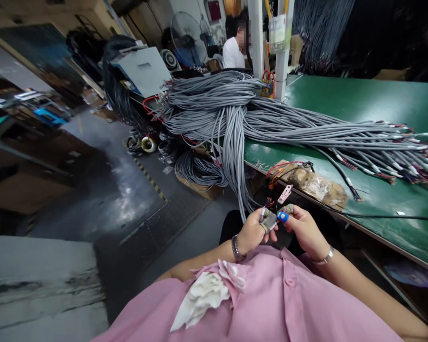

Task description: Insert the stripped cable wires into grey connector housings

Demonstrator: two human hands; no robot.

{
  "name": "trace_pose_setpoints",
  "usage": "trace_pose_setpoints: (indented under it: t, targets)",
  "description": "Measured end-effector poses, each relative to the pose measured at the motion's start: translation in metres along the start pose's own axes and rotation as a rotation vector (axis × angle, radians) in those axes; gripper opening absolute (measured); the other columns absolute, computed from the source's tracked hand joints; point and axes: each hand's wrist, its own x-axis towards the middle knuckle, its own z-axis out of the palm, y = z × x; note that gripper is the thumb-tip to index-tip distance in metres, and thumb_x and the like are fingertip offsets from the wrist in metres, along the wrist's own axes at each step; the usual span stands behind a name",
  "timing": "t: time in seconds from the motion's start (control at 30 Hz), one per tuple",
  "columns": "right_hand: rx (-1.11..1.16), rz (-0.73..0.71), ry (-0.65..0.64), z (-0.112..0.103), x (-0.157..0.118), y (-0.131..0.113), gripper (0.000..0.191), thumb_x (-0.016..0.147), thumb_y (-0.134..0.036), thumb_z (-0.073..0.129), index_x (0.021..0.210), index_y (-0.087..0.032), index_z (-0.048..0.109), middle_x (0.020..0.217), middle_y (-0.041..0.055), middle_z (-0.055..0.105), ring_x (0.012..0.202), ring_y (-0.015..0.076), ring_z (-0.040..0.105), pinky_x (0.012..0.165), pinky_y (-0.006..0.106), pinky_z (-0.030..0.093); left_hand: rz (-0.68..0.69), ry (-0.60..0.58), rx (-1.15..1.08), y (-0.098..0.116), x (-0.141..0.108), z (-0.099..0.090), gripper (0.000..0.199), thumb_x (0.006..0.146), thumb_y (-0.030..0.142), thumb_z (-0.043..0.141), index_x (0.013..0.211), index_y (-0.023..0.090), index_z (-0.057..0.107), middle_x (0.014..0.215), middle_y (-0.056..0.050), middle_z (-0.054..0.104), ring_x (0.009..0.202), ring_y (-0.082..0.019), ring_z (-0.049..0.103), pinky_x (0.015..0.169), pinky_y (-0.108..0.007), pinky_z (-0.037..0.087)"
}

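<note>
My left hand, with grey wrappings on its fingers, is closed around the end of a grey cable. Thin dark and reddish wires stick up just above those fingers. Close beside it, my right hand is pinched together near the wire ends, a blue cover on its thumb and a wrapping on the index finger. What sits in that pinch is too small to make out. A pink clip-like piece is just beyond both hands, at the bench edge.
A thick heap of grey cables lies over the green bench, some hanging off its edge. A taped brown block rests at the front edge. A white post rises behind; a person in white sits beyond.
</note>
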Motion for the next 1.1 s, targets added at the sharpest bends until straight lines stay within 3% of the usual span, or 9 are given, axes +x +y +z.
trace_pose_setpoints:
  t: [0.2, 0.33, 0.67, 0.93, 1.1]
  targets:
    - [0.043, 0.011, -0.016, 0.009, 0.010, 0.002, 0.034, 0.068, -0.046, 0.076, 0.076, -0.017, 0.059, 0.056, -0.0025, 0.054, 0.050, 0.0093, 0.041, 0.046, 0.022, 0.032, 0.029, -0.025, 0.108, 0.006, -0.006, -0.006, 0.041, 0.078, 0.055, 0.060, 0.078, 0.015, 0.055, 0.051, 0.001, 0.058, 0.036, -0.006, 0.046, 0.039, -0.018, 0.031]
    - [0.061, 0.006, 0.004, 0.013, 0.011, 0.002, 0.032, 0.069, -0.044, 0.076, 0.078, -0.017, 0.060, 0.057, -0.0035, 0.050, 0.050, 0.0088, 0.039, 0.046, 0.022, 0.031, 0.005, 0.027, 0.154, 0.006, -0.005, -0.009, 0.039, 0.076, 0.051, 0.065, 0.068, 0.014, 0.057, 0.044, 0.002, 0.053, 0.035, -0.006, 0.045, 0.040, -0.018, 0.031]
    - [0.048, -0.033, -0.014, 0.018, 0.002, 0.006, 0.030, 0.073, -0.043, 0.073, 0.069, -0.018, 0.057, 0.059, -0.0024, 0.052, 0.053, 0.0101, 0.041, 0.050, 0.024, 0.033, 0.013, 0.240, -0.198, -0.002, 0.004, -0.009, 0.037, 0.071, 0.047, 0.070, 0.076, 0.013, 0.056, 0.061, -0.001, 0.061, 0.038, -0.008, 0.052, 0.033, -0.018, 0.023]
    - [-0.022, -0.062, -0.061, 0.014, -0.009, 0.010, 0.029, 0.076, -0.044, 0.069, 0.068, -0.019, 0.057, 0.060, -0.0016, 0.052, 0.056, 0.0117, 0.043, 0.053, 0.025, 0.036, 0.003, 0.227, -0.142, 0.004, 0.003, -0.012, 0.038, 0.071, 0.048, 0.070, 0.067, 0.014, 0.055, 0.055, 0.002, 0.057, 0.033, -0.005, 0.044, 0.033, -0.018, 0.021]
    - [0.005, -0.035, -0.066, 0.005, -0.005, 0.009, 0.030, 0.081, -0.048, 0.062, 0.083, -0.018, 0.062, 0.071, 0.0012, 0.058, 0.062, 0.0129, 0.048, 0.056, 0.025, 0.039, 0.020, 0.169, -0.054, 0.007, 0.004, -0.014, 0.035, 0.074, 0.045, 0.069, 0.065, 0.014, 0.054, 0.053, 0.002, 0.056, 0.033, -0.004, 0.043, 0.034, -0.018, 0.025]
